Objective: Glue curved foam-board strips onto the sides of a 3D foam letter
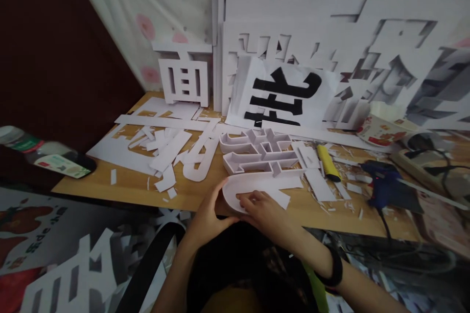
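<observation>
"Wooden tabletop, strewn with white offcuts, patterned fabric behind it. How do the fingers stand?"

"Left hand: thumb and fingers clasped round the rounded left end of the white hollow character, seemingly to brace it from outside. Right hand: fingers bent and close together, tips at the inside of the nearest stroke; its thumb is hidden, so whether it pinches the wall cannot be told."

"And the character itself, relative to them?"

"At the table's near edge, its nearest stroke between the hands, its other walled strokes on the far side of the fingertips (open side up, which presumably lets fingers reach inside)."

"Farther out?"

"Right: a yellow tool, then a blue glue gun, both probably placed for the right hand's reach. Left: loose strips. Far: a printed sheet propped against cut-out boards, likely to keep its black character facing the worker."
</observation>
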`<control>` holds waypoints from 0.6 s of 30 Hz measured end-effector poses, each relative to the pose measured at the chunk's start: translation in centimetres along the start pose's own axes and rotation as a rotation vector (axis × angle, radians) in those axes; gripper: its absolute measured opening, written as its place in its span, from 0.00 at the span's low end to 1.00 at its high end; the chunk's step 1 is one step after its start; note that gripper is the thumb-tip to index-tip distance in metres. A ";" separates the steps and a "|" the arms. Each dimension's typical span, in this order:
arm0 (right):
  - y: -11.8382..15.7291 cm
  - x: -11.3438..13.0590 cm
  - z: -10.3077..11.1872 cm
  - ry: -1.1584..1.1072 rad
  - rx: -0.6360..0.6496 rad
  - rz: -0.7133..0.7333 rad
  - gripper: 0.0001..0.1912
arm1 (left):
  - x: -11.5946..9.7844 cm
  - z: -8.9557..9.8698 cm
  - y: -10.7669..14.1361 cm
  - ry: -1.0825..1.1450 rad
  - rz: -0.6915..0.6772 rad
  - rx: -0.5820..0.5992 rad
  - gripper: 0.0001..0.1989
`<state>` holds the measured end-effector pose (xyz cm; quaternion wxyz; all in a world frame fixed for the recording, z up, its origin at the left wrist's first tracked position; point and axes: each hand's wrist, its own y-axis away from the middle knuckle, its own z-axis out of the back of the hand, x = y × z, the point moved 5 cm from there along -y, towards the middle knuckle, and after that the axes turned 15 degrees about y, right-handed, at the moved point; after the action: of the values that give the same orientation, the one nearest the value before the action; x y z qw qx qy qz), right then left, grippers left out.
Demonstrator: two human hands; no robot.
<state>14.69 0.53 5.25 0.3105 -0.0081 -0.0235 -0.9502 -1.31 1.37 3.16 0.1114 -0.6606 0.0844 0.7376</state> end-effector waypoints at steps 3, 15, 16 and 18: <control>0.1 0.0 0.5 -0.005 0.028 0.034 0.07 | -0.2 0.1 0.3 -0.070 -0.120 0.000 0.34; -0.3 -0.1 0.6 -0.060 0.083 0.117 0.11 | 1.4 0.0 0.3 -0.222 -0.116 0.045 0.43; -0.3 -0.1 0.6 -0.063 0.083 0.119 0.12 | 1.3 0.0 0.3 -0.235 -0.115 0.055 0.41; -0.2 -0.2 0.7 -0.069 0.081 0.118 0.13 | 1.1 0.1 0.2 -0.229 -0.116 0.064 0.39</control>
<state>14.73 0.86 5.90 0.3650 -0.0295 -0.0719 -0.9278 -1.59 1.22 2.04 0.1840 -0.5718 0.0564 0.7975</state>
